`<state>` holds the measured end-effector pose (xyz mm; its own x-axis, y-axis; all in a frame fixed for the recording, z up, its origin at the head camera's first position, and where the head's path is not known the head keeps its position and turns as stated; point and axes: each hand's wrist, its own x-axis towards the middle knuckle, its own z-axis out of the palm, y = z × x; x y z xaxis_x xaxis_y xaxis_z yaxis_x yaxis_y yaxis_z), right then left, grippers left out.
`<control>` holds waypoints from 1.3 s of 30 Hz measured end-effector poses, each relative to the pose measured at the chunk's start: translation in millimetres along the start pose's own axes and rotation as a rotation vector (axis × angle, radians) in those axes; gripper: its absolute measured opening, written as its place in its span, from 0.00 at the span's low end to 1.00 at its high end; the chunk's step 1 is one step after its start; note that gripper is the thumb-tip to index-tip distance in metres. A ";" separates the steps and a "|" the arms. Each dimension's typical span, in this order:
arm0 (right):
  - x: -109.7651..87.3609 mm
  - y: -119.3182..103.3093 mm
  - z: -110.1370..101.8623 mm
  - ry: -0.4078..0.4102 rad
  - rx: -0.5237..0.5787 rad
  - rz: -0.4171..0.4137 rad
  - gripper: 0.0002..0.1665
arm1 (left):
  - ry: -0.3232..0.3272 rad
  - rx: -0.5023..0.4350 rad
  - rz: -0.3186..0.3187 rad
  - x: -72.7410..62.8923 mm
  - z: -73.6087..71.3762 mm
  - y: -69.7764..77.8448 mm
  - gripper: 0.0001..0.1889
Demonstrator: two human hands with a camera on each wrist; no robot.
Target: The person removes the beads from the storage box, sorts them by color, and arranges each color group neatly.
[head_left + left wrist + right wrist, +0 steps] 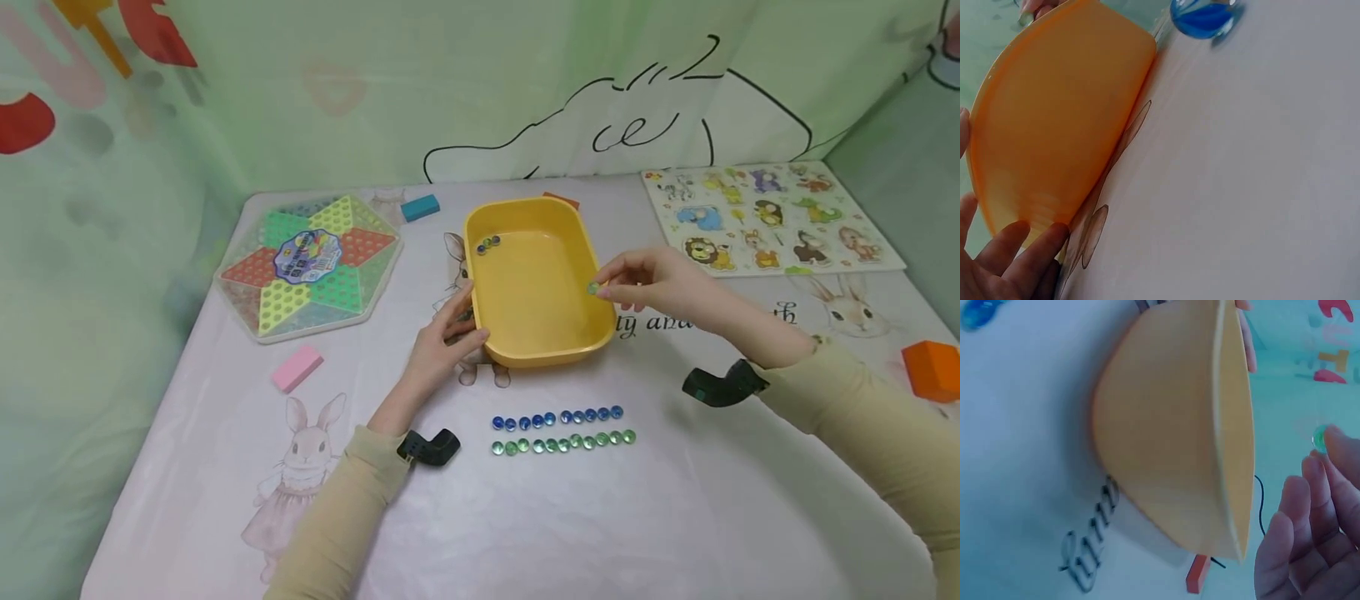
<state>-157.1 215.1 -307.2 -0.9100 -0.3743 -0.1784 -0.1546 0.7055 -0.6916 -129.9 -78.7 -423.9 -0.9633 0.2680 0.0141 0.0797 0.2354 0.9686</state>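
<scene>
A yellow plastic basin [528, 354] stands on the table, with three small marbles [488, 245] at its far left inside corner. My left hand [444, 333] holds the basin's near left side. In the left wrist view, fingers [1041, 253] touch its outer wall. Over the basin's right rim, my right hand [652, 279] pinches a green glass marble [593, 288] between thumb and fingertips. The right wrist view also shows this green marble [1320, 439]. Nearer me lie a row of blue marbles [537, 421] and a row of green marbles [551, 446].
A hexagonal Chinese checkers board [307, 267] lies at the left. An animal puzzle board [772, 218] is at the back right. Blocks lie around: blue [420, 207], pink [297, 368], red [561, 200] behind the basin, and orange [932, 371] at the right edge.
</scene>
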 end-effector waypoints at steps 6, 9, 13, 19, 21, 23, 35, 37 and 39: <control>-31.7 20.5 1.4 -0.081 0.016 -0.072 0.11 | -0.018 -0.021 -0.030 -0.4 -1.1 3.0 0.36; -46.1 30.2 4.7 -0.124 0.040 -0.130 0.08 | -0.029 -0.025 -0.037 -4.6 -2.0 15.5 0.36; -62.2 43.3 13.0 -0.170 0.035 -0.161 0.05 | -0.028 -0.001 -0.034 -10.4 -2.7 32.7 0.36; -76.5 62.5 26.6 -0.176 -0.047 -0.245 0.06 | -0.026 0.002 -0.035 -10.4 -3.5 36.4 0.36; -80.7 67.1 31.1 -0.195 -0.046 -0.245 0.05 | -0.025 0.003 -0.041 -10.0 -2.9 35.2 0.36; -84.4 71.6 36.3 -0.223 -0.035 -0.238 0.04 | -0.026 0.003 -0.044 -10.2 -2.3 34.1 0.36; -87.1 79.2 53.2 -0.260 -0.046 -0.217 0.04 | -0.024 -0.005 -0.049 -10.7 -2.3 32.5 0.36; -86.4 78.4 53.3 -0.263 -0.051 -0.204 0.04 | -0.023 -0.008 -0.044 -10.7 -2.5 32.6 0.36; -86.0 77.5 53.2 -0.269 -0.054 -0.188 0.05 | -0.025 -0.015 -0.040 -10.4 -2.6 32.4 0.36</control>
<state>-70.4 270.0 -382.7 -0.7307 -0.6411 -0.2347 -0.3368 0.6376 -0.6928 -117.9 -76.3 -392.0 -0.9590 0.2818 -0.0303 0.0376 0.2324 0.9719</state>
